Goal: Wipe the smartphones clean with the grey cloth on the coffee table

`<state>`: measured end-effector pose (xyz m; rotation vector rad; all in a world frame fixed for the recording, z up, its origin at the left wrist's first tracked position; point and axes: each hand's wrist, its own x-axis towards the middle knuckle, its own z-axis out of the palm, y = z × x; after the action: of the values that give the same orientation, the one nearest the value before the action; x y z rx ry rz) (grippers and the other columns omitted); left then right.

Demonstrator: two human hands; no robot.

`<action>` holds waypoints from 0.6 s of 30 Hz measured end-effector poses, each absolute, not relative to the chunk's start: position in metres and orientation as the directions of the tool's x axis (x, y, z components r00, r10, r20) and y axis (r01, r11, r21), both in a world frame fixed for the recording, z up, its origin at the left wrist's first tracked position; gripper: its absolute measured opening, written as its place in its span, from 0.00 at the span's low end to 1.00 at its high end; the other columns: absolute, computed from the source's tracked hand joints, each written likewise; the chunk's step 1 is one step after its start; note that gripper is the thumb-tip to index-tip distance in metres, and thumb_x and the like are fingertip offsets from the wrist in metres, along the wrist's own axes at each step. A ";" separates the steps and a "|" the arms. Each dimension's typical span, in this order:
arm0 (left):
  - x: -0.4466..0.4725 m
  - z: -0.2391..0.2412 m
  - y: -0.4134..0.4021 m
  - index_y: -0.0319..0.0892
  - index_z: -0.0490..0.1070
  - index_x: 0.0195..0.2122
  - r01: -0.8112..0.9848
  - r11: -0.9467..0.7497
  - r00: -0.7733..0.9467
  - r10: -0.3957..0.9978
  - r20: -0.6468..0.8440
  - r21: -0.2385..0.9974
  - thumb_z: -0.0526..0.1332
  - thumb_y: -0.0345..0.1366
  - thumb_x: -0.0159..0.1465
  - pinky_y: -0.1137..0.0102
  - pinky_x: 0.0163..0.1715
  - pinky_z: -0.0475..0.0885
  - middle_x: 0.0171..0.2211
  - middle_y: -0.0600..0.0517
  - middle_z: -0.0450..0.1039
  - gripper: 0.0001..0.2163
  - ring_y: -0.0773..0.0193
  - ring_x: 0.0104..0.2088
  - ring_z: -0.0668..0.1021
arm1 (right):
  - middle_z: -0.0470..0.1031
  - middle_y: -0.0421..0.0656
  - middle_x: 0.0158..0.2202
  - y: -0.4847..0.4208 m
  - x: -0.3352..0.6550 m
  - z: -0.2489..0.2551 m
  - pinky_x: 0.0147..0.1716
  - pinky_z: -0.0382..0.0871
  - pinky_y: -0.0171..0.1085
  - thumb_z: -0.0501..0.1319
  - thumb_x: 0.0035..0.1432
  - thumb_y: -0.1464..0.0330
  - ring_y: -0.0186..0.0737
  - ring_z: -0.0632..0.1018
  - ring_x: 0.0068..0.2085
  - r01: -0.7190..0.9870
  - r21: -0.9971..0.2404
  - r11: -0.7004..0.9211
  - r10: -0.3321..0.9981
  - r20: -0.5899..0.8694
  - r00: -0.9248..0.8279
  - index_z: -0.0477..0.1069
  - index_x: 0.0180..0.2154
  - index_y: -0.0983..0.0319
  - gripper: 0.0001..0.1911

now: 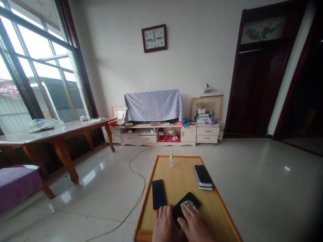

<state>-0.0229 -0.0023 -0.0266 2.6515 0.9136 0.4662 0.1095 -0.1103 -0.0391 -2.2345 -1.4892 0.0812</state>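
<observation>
A black smartphone (191,197) lies at a slant on the near part of a low wooden table (180,174). My right hand (195,223) presses a small white wipe (187,203) onto its dark face with the fingertips. At the phone's lower left edge, my left hand (163,223) grips it with bent fingers; the thumb is mostly hidden. Just beyond my left fingertips is a dark blue phone (158,194), lying flat. A stack of phones (203,176), black on top with pale ones under it, sits by the right edge. Near the far edge stands a small clear spray bottle (172,160) with a green top.
A long cable (137,198) runs over the tiled floor left of the table. At the left stand a larger table (73,129) and a purple-covered seat (19,186). A low white cabinet (188,134) with a cloth-covered object (153,106) lines the far wall.
</observation>
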 end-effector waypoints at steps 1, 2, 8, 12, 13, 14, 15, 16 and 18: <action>-0.023 -0.023 -0.005 0.46 0.68 0.52 0.551 -0.749 0.739 0.643 0.202 0.369 0.59 0.44 0.57 0.62 0.56 0.55 0.48 0.48 0.71 0.22 0.54 0.50 0.69 | 0.67 0.53 0.61 -0.110 0.112 -0.036 0.63 0.59 0.52 0.48 0.68 0.52 0.56 0.67 0.63 0.841 -0.402 -0.363 0.859 0.206 0.469 0.68 0.60 0.66 0.31; -0.023 -0.019 -0.008 0.45 0.68 0.52 0.561 -0.743 0.736 0.649 0.191 0.364 0.60 0.45 0.56 0.62 0.56 0.55 0.48 0.48 0.71 0.23 0.53 0.51 0.69 | 0.68 0.54 0.61 -0.110 0.113 -0.034 0.63 0.59 0.51 0.47 0.68 0.52 0.56 0.67 0.63 0.821 -0.406 -0.401 0.832 0.214 0.512 0.69 0.59 0.66 0.31; -0.025 -0.011 -0.010 0.44 0.64 0.57 0.549 -0.751 0.757 0.633 0.161 0.367 0.56 0.38 0.59 0.62 0.59 0.52 0.51 0.47 0.70 0.23 0.54 0.53 0.68 | 0.71 0.53 0.58 -0.116 0.085 -0.018 0.62 0.59 0.47 0.48 0.68 0.53 0.53 0.70 0.60 0.821 -0.481 -0.308 0.872 0.201 0.446 0.74 0.54 0.64 0.28; -0.025 -0.013 -0.007 0.44 0.63 0.57 0.533 -0.752 0.763 0.625 0.165 0.387 0.59 0.39 0.57 0.62 0.59 0.52 0.51 0.46 0.70 0.25 0.53 0.54 0.67 | 0.72 0.50 0.58 -0.118 0.092 -0.014 0.63 0.57 0.46 0.47 0.69 0.53 0.50 0.70 0.59 0.813 -0.526 -0.251 0.888 0.209 0.409 0.73 0.55 0.61 0.27; -0.025 -0.013 -0.007 0.43 0.64 0.56 0.527 -0.755 0.760 0.624 0.182 0.391 0.60 0.41 0.56 0.62 0.59 0.53 0.51 0.46 0.70 0.26 0.53 0.54 0.68 | 0.71 0.51 0.58 -0.118 0.102 -0.014 0.63 0.57 0.47 0.46 0.69 0.54 0.50 0.69 0.60 0.801 -0.522 -0.291 0.865 0.215 0.454 0.74 0.54 0.62 0.27; -0.025 -0.013 -0.008 0.43 0.64 0.56 0.521 -0.757 0.756 0.623 0.198 0.393 0.61 0.44 0.55 0.62 0.59 0.53 0.51 0.46 0.70 0.27 0.52 0.53 0.68 | 0.70 0.52 0.59 -0.117 0.113 -0.015 0.63 0.57 0.48 0.45 0.69 0.54 0.51 0.68 0.61 0.785 -0.515 -0.344 0.832 0.219 0.509 0.74 0.53 0.64 0.28; -0.025 -0.013 -0.008 0.43 0.65 0.56 0.518 -0.759 0.754 0.623 0.210 0.394 0.62 0.45 0.54 0.61 0.58 0.54 0.51 0.46 0.70 0.28 0.52 0.53 0.68 | 0.69 0.54 0.60 -0.117 0.122 -0.015 0.64 0.56 0.49 0.44 0.70 0.55 0.51 0.67 0.62 0.770 -0.508 -0.387 0.803 0.225 0.552 0.74 0.53 0.66 0.29; -0.025 -0.014 -0.008 0.42 0.65 0.56 0.514 -0.762 0.752 0.622 0.220 0.395 0.63 0.46 0.52 0.61 0.58 0.54 0.51 0.45 0.70 0.30 0.52 0.53 0.68 | 0.68 0.55 0.61 -0.117 0.129 -0.016 0.64 0.56 0.49 0.44 0.70 0.56 0.52 0.65 0.63 0.759 -0.500 -0.417 0.782 0.229 0.580 0.73 0.53 0.67 0.29; -0.024 -0.014 -0.008 0.42 0.65 0.56 0.508 -0.766 0.752 0.617 0.230 0.393 0.63 0.46 0.52 0.62 0.58 0.55 0.50 0.45 0.70 0.30 0.52 0.53 0.68 | 0.68 0.54 0.61 -0.117 0.130 -0.016 0.63 0.57 0.49 0.44 0.70 0.56 0.51 0.65 0.63 0.761 -0.496 -0.417 0.784 0.226 0.578 0.73 0.54 0.67 0.28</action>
<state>-0.0242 -0.0083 -0.0143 2.6451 0.8734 0.5035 0.1297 -0.1171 -0.0161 -2.2524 -1.2287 0.0542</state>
